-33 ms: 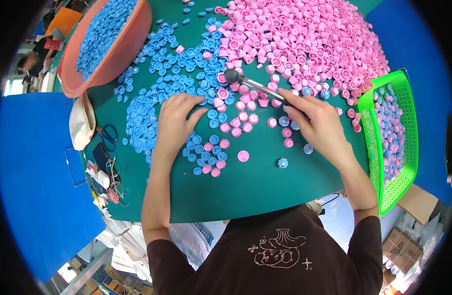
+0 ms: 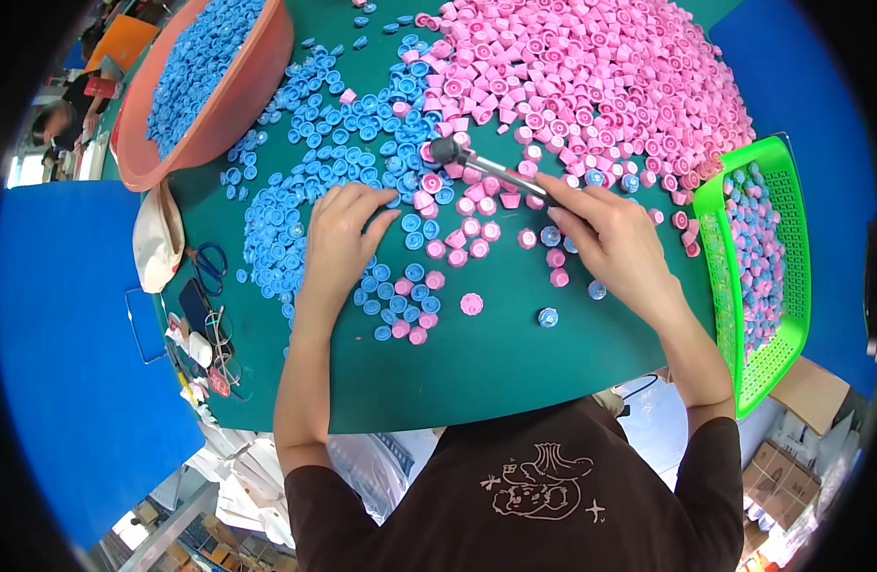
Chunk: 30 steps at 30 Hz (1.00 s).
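Note:
My right hand (image 2: 615, 234) is closed around the handle of a small mallet (image 2: 500, 173) with a metal shaft and a dark rounded head. The mallet's head is above pink cup-shaped pieces (image 2: 472, 205) at the edge of a large pile. My left hand (image 2: 343, 229) rests by the blue round caps (image 2: 276, 234), thumb apart from the bent fingers. Its fingertips reach toward blue caps; I see nothing held between them. Between my hands lie loose blue caps and pink pieces. A joined blue-and-pink piece (image 2: 548, 317) sits alone nearer to me.
An orange-pink basin (image 2: 267, 71) of blue caps stands at the far left. On the right, a green plastic basket (image 2: 720, 276) holds joined pieces. Scissors (image 2: 209, 267), a white cloth pouch (image 2: 159, 238) and a phone (image 2: 195, 305) lie along the left edge of the green table (image 2: 476, 381).
The mallet's head and my right hand have shifted very slightly left. My left hand stays in nearly the same place.

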Each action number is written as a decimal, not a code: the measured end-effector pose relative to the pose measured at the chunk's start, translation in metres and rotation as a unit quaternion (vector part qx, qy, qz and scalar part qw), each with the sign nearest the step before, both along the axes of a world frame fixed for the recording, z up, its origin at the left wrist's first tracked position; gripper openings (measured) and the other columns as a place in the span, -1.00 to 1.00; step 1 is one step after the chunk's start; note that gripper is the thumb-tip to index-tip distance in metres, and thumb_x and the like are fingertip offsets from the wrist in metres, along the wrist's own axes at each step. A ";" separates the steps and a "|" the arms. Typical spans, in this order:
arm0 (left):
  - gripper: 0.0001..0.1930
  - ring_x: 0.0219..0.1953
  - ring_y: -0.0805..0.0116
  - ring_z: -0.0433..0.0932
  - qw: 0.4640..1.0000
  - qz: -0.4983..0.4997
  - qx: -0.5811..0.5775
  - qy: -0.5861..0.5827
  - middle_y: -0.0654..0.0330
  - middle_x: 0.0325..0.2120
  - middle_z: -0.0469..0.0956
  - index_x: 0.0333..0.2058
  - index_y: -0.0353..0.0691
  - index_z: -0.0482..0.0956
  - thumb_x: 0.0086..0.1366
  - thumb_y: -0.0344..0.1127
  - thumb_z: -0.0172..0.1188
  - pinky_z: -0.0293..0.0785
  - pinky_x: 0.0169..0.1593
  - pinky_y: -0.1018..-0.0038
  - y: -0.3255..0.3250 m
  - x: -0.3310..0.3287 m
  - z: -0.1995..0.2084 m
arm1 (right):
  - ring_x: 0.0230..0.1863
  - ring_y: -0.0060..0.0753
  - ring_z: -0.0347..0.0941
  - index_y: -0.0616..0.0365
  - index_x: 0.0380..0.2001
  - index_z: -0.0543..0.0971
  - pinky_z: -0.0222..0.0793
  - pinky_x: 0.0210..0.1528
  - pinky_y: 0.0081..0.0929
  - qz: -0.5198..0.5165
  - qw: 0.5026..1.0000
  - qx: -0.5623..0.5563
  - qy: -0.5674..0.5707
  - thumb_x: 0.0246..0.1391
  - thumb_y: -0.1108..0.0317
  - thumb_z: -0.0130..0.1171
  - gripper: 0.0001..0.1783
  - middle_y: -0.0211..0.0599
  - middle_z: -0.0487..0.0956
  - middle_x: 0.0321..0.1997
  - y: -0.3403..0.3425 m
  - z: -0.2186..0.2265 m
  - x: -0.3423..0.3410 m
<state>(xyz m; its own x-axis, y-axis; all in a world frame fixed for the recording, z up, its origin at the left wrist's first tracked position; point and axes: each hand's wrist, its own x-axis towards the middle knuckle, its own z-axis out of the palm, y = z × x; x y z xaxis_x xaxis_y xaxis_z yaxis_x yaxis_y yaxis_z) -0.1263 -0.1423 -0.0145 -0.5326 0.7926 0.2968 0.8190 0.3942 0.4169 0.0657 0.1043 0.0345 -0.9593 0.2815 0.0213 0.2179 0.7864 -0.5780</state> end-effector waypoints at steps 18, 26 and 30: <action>-0.79 -0.31 0.26 0.57 0.996 0.036 0.051 -0.057 0.19 -0.37 0.58 -0.31 -0.25 0.62 0.05 -0.49 0.41 0.49 -0.30 0.43 -0.018 0.015 -0.009 | -0.40 -0.69 0.38 0.13 0.14 0.55 0.28 -0.36 -0.66 -0.076 0.984 -0.158 -0.007 0.18 0.50 0.17 -0.57 -0.37 0.64 -0.30 0.008 0.005 0.034; -0.79 -0.33 0.22 0.55 0.993 0.038 0.025 -0.110 0.19 -0.40 0.55 -0.35 -0.26 0.62 0.00 -0.45 0.43 0.49 -0.30 0.37 -0.028 0.029 -0.001 | -0.29 -0.65 0.44 0.17 0.11 0.56 0.36 -0.22 -0.64 -0.076 0.983 -0.166 -0.001 0.18 0.46 0.20 -0.60 -0.32 0.65 -0.23 0.007 0.002 0.047; -0.76 -0.35 0.32 0.56 0.996 0.052 0.012 -0.072 0.18 -0.40 0.56 -0.31 -0.27 0.65 0.00 -0.48 0.45 0.49 -0.31 0.44 -0.025 0.023 0.000 | -0.29 -0.64 0.45 0.17 0.11 0.56 0.36 -0.22 -0.64 -0.076 0.982 -0.173 0.011 0.18 0.45 0.20 -0.60 -0.31 0.65 -0.21 0.008 0.000 0.050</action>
<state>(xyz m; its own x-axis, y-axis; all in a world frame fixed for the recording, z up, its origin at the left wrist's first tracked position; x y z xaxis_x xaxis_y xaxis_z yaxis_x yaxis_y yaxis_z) -0.1035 -0.1670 -0.0150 -0.6496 0.7249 0.2292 0.7052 0.4618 0.5380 0.1155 0.1121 0.0342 -0.9061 0.4151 -0.0813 0.3022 0.5008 -0.8111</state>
